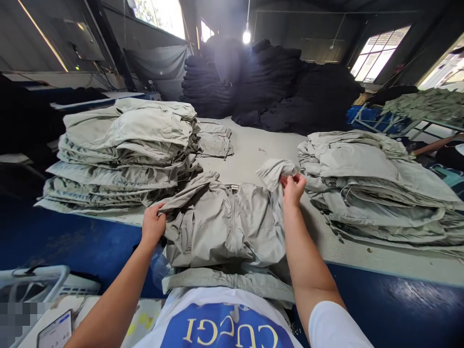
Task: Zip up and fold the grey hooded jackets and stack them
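A light grey zip-up jacket (212, 234) lies front side up on the table before me, its lower part hanging over the near edge against my body. My left hand (153, 223) is closed on the end of one sleeve, which stretches out to the left. On the other side my right hand (293, 189) pinches the bunched, raised end of the other sleeve (271, 174). A zip runs down the jacket's middle, and a small label shows at its neck.
Folded grey garments form a tall stack (123, 154) at left and another stack (377, 183) at right. A smaller folded piece (213, 140) lies behind the left stack. Dark garments (268, 87) are heaped at the back. A phone (56, 331) and a white basket (61, 280) are at lower left.
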A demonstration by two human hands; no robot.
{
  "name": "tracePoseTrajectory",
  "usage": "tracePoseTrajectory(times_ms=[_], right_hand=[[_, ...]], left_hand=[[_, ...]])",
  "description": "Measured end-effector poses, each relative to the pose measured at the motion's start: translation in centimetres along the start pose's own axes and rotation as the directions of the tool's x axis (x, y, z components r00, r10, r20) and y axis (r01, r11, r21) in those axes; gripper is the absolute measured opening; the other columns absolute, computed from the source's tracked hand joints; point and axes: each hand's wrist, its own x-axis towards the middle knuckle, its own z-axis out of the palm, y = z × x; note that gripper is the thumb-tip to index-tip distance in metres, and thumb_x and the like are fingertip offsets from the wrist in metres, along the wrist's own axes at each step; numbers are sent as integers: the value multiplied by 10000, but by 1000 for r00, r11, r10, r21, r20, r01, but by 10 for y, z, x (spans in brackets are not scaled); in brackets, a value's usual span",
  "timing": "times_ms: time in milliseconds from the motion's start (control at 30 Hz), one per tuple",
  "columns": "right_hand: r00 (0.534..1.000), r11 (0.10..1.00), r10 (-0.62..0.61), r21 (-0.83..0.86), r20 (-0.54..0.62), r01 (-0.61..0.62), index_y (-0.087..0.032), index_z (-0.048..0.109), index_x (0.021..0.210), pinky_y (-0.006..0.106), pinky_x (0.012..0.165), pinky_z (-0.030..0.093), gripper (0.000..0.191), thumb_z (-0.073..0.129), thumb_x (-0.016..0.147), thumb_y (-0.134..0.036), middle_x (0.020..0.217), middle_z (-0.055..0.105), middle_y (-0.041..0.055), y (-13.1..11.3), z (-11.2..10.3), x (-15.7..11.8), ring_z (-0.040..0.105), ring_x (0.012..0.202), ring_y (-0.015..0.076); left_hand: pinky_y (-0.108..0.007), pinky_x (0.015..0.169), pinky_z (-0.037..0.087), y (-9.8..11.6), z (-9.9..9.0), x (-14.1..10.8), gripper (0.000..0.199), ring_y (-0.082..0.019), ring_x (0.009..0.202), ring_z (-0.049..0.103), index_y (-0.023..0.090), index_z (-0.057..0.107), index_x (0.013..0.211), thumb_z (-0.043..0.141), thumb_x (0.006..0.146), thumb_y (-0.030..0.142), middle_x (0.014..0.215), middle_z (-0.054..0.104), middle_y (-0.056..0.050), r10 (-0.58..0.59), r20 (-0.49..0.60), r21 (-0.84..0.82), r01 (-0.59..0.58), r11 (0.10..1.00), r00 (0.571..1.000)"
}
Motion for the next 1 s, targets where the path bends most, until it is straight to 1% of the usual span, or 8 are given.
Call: tracePoseTrajectory(times_ms=[67, 133, 267, 467, 600, 767, 900, 1000], right_hand=[[986, 977, -159, -153, -52, 150, -151, 472, 1510, 464, 1130, 471, 619, 530, 904, -264, 1553, 477, 204, 0, 0, 4, 534, 1367, 273], [943, 859, -271, -393, 192, 327, -138, 505, 1508, 507, 1213, 376, 585, 514, 931, -232, 1584, 450, 222, 4, 12, -11, 433, 1467, 297], [727, 683, -34, -516, 686, 518, -200, 710, 1288, 494, 1174, 394, 352, 583, 964, -252, 1362, 662, 166, 24, 40, -70, 523, 1350, 303], [686, 452, 253, -711, 682, 539, -269, 732, 1263, 437, 1009, 454, 321, 556, 1038, -413, 1325, 665, 156, 24, 6, -107, 573, 1246, 330], [529, 432, 437, -686, 727, 586, -234, 788, 1103, 353, 868, 483, 345, 506, 1059, -427, 1152, 740, 140, -6, -9, -83, 669, 1078, 295], [636, 449, 392, -742, 664, 498, -199, 693, 1331, 308, 906, 468, 362, 505, 1062, -351, 1378, 660, 159, -21, 31, -48, 665, 1171, 257], [581, 453, 474, -749, 662, 484, -166, 648, 1372, 299, 836, 462, 550, 782, 891, -399, 1360, 669, 184, -7, 51, -51, 691, 1134, 285], [511, 485, 515, -725, 688, 488, -217, 678, 1298, 280, 798, 444, 462, 789, 877, -373, 1259, 740, 120, -2, 40, -65, 701, 1106, 263]], left_hand=[[-546, 1131, 484, 5, -7, -5, 527, -350, 1268, 607, 139, 694, 1315, 513, 823, 193, 1225, 695, -168, 50, -89, 69, -44, 997, 995], [-541, 1200, 419, 24, -5, -12, 521, -338, 1375, 551, 154, 667, 1376, 512, 881, 203, 1388, 647, -178, 202, -66, 131, -192, 973, 977], [-589, 1305, 225, 68, 17, -30, 445, -316, 1495, 469, 288, 689, 1382, 488, 987, 254, 1513, 635, -83, 455, 380, 151, -539, 828, 805], [-750, 1153, 297, 70, 19, -33, 475, -461, 1412, 512, 254, 698, 1387, 508, 1027, 499, 1485, 651, -175, 55, 484, 475, -315, 822, 874], [-621, 1110, 408, 90, 16, -4, 394, -386, 1221, 619, 215, 804, 1038, 477, 1042, 434, 1157, 777, -158, 186, 420, 362, -352, 863, 888], [-411, 1155, 445, 154, 76, 42, 370, -277, 1324, 605, 166, 695, 1320, 474, 1039, 257, 1390, 700, -156, 299, 498, 71, -382, 921, 814], [-410, 1000, 536, 177, 124, 52, 428, -324, 1196, 696, 101, 661, 1328, 651, 961, 322, 1286, 736, -220, 189, 588, 108, -308, 945, 786], [-348, 837, 556, 173, 123, 37, 365, -304, 993, 750, 158, 727, 1146, 794, 812, 288, 1044, 795, -138, 158, 693, 96, -307, 947, 703]])
